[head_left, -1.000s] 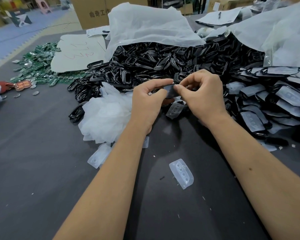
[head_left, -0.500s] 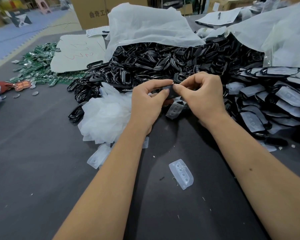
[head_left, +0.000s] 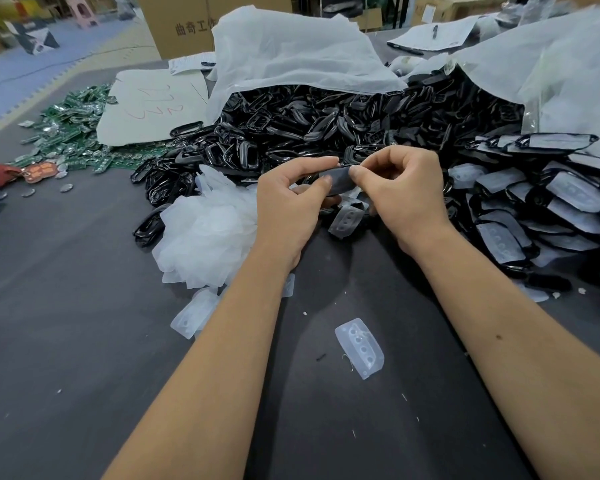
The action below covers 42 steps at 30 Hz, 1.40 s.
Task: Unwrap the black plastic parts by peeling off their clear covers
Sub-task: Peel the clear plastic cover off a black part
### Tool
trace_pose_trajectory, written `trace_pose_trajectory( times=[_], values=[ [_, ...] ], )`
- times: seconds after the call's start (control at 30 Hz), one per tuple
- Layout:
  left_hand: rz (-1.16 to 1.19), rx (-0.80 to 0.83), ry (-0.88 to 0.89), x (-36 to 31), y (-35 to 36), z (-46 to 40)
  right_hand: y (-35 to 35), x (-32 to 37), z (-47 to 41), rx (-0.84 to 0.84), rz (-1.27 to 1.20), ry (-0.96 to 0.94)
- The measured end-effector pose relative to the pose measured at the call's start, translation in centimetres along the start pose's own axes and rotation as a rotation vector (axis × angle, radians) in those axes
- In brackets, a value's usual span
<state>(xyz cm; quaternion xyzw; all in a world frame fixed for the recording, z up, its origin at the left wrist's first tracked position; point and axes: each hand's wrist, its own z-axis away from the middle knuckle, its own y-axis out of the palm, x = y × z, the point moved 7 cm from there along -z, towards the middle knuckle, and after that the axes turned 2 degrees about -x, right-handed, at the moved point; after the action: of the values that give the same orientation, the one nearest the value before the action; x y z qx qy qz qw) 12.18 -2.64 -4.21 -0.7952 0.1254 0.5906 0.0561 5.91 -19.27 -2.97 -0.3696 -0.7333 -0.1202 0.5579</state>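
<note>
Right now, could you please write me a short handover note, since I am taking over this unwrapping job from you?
Left hand and right hand: both pinch one black plastic part above the table; its clear cover looks not yet off.
Still wrapped: stack of covered parts on the right.
Unwrapped: black pile behind the hands.
Peeled clear covers: heap on the left, one loose cover in front.
Left to do: finish this part, then the right stack.
</note>
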Motion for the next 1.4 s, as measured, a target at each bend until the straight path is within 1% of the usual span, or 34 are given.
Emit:
trace_pose_trajectory(
  times=[0.17,0.37,0.47,0.53,0.6,0.87,1.1,1.27,1.33,1.4],
  values=[
    [0.021,0.025,-0.017,0.3,0.1,0.0,-0.1,-0.3,0.1,-0.002,-0.073,0.059],
    [0.047,-0.002,-0.038,0.3,-0.1,0.0,0.1,0.0,0.5,0.020,-0.181,0.095],
    [0.040,-0.038,-0.042,0.2,-0.3,0.0,0.7,-0.2,0.6,0.098,-0.313,0.202],
    [0.044,-0.046,-0.046,0.1,-0.4,0.0,1.3,-0.2,0.8,0.173,-0.342,0.241],
    [0.044,-0.045,-0.048,0.1,-0.4,0.0,1.5,-0.1,1.1,0.203,-0.313,0.230],
    [0.061,0.006,-0.033,-0.2,-0.1,0.3,1.4,-0.1,1.2,0.186,-0.337,0.237],
    [0.073,-0.018,-0.032,-0.4,-0.2,0.3,1.4,0.1,1.3,0.183,-0.378,0.234],
    [0.023,-0.069,-0.024,-0.1,-0.6,0.1,1.5,0.1,1.3,0.154,-0.412,0.228],
    [0.004,-0.084,-0.023,0.0,-0.7,0.1,1.3,0.1,1.3,0.131,-0.384,0.202],
    [-0.009,-0.084,-0.016,0.1,-0.7,0.1,1.0,0.1,1.3,0.096,-0.306,0.149]
  ],
)
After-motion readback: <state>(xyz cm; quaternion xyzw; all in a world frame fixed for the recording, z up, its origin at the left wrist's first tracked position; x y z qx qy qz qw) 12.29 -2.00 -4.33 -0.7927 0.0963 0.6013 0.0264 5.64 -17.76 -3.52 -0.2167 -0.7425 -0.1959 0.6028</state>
